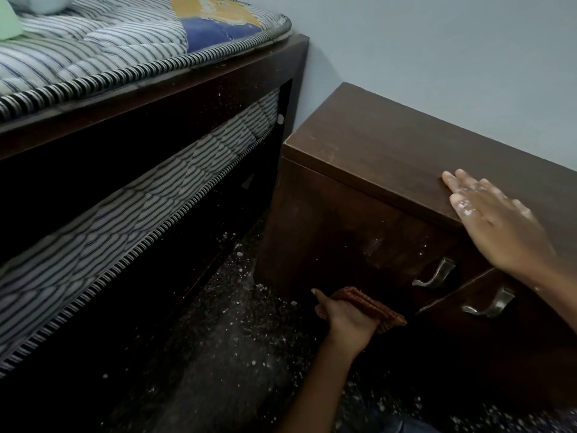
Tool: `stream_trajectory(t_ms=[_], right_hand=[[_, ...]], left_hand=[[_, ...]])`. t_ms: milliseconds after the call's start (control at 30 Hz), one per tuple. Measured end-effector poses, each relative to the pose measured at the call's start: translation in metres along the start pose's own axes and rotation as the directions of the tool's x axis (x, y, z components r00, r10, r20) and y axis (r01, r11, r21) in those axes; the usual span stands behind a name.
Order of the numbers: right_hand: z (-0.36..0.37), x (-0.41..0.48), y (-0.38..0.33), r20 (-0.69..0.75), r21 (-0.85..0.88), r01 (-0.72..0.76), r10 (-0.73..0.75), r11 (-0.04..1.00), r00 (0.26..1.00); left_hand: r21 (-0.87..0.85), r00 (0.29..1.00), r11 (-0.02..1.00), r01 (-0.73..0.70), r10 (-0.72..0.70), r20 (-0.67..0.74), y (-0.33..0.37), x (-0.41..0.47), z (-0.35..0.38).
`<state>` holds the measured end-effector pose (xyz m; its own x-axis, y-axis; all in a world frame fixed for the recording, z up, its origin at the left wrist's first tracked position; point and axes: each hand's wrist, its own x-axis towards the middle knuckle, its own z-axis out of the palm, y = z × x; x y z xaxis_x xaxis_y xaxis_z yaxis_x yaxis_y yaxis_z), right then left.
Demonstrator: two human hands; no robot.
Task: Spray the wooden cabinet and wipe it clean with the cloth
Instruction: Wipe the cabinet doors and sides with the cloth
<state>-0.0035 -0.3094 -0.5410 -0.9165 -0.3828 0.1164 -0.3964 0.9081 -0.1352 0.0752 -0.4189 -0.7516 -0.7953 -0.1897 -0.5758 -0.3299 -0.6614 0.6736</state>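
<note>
Soft, light cloth [371, 304], bunched in left hand [346, 317] fingers low against cabinet [374, 157]; right hand [493, 220] fingers spread flat atop it.

home bedroom; striped mattress [93, 48], bedside cabinet [390, 157]

The left hand [343, 317] presses a folded reddish cloth [371, 306] against the lower front of the dark wooden cabinet [390, 145], while the right hand [496, 220], flecked white, lies flat on its top edge above two metal handles [435, 275], beside the bed [150, 98].
</note>
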Motion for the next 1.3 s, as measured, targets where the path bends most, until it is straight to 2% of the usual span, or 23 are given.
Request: stream_trajectory(t_ms=[67,100,167,200,267,300,333,367,400,433,467,500,533,567,600,633,700,833,967,1033,1167,1233,1300], right_hand=[[0.001,-0.001,0.001,-0.002,-0.009,0.015,-0.015,1.000,1.000],[0.002,-0.001,0.002,-0.003,-0.011,0.021,-0.021,1.000,1.000],[0.003,0.002,0.004,-0.015,-0.009,0.032,-0.032,0.999,0.999],[0.002,0.001,0.003,-0.045,-0.008,0.041,-0.041,0.999,0.998],[-0.001,-0.010,-0.002,-0.234,0.017,0.104,-0.098,0.994,0.967],[0.000,-0.021,-0.007,-0.401,0.013,0.182,-0.162,0.983,0.902],[0.005,-0.036,-0.014,-0.561,-0.009,0.270,-0.229,0.963,0.796],[0.019,-0.054,-0.020,-0.659,-0.024,0.347,-0.275,0.938,0.700],[0.040,-0.076,-0.026,-0.678,-0.024,0.430,-0.331,0.902,0.656],[0.066,-0.094,-0.027,-0.628,0.005,0.485,-0.374,0.875,0.683],[0.093,-0.109,-0.026,-0.544,0.059,0.502,-0.394,0.863,0.741],[0.119,-0.118,-0.021,-0.472,0.092,0.489,-0.394,0.868,0.788],[0.145,-0.122,-0.013,-0.417,0.073,0.467,-0.398,0.882,0.817],[0.166,-0.121,-0.003,-0.372,0.014,0.464,-0.427,0.886,0.825],[0.183,-0.117,0.007,-0.327,-0.042,0.489,-0.475,0.871,0.817],[0.195,-0.112,0.014,-0.292,-0.089,0.525,-0.526,0.847,0.799],[0.214,-0.098,0.024,-0.179,-0.251,0.625,-0.670,0.739,0.720],[0.231,-0.067,0.038,0.076,-0.535,0.699,-0.797,0.474,0.599],[0.241,-0.049,0.051,0.139,-0.636,0.682,-0.816,0.361,0.562],[0.251,-0.043,0.047,0.118,-0.638,0.675,-0.819,0.371,0.562],[0.269,-0.032,0.019,0.105,-0.621,0.679,-0.817,0.391,0.567],[0.270,-0.024,0.000,0.115,-0.628,0.691,-0.836,0.358,0.537],[0.266,-0.015,-0.022,0.095,-0.635,0.689,-0.850,0.349,0.518]], left_hand=[[-0.071,0.997,0.997,-0.018,0.023,0.069,-0.019,0.026,0.011],[-0.134,0.997,0.990,0.052,-0.044,0.066,-0.021,0.031,0.014],[0.240,0.994,0.965,-0.107,0.104,0.027,-0.018,0.026,0.012],[0.325,0.990,0.937,-0.128,0.142,-0.019,-0.006,0.016,0.013],[0.077,0.998,0.995,-0.059,0.056,0.041,0.006,0.007,0.008],[-0.016,0.984,0.995,-0.097,0.099,0.149,0.008,0.009,0.005],[-0.133,0.965,0.991,-0.002,0.037,0.261,0.010,0.004,0.003],[-0.198,0.939,0.973,0.115,-0.041,0.343,0.011,0.008,0.001],[-0.346,0.938,0.917,0.200,-0.077,0.337,0.008,0.016,-0.005],[-0.503,0.886,0.806,0.312,-0.056,0.460,0.004,0.014,-0.011],[-0.517,0.954,0.827,0.220,-0.071,0.291,0.003,0.013,-0.015],[-0.462,0.976,0.872,0.160,-0.068,0.209,0.001,0.013,-0.019],[-0.548,0.958,0.800,0.245,-0.112,0.264,-0.002,0.014,-0.024],[-0.424,0.963,0.884,0.200,-0.097,0.251,0.006,-0.002,-0.025],[-0.395,0.953,0.885,0.245,-0.146,0.265,0.007,-0.003,-0.032],[-0.479,0.925,0.820,0.314,-0.150,0.349,0.008,0.002,-0.037],[-0.446,0.936,0.848,0.287,-0.148,0.320,0.006,0.004,-0.045],[-0.159,0.947,0.957,0.242,-0.198,0.252,-0.004,0.006,-0.054],[0.087,0.951,0.977,0.193,-0.208,0.228,-0.006,0.000,-0.056],[0.224,0.968,0.964,0.143,-0.183,0.169,0.000,-0.002,-0.065],[0.272,0.993,0.960,-0.063,0.087,-0.075,0.026,-0.009,-0.090],[0.285,0.922,0.920,-0.270,0.332,-0.199,0.047,-0.013,-0.101],[0.364,0.815,0.825,-0.432,0.530,-0.235,0.070,-0.018,-0.109]])
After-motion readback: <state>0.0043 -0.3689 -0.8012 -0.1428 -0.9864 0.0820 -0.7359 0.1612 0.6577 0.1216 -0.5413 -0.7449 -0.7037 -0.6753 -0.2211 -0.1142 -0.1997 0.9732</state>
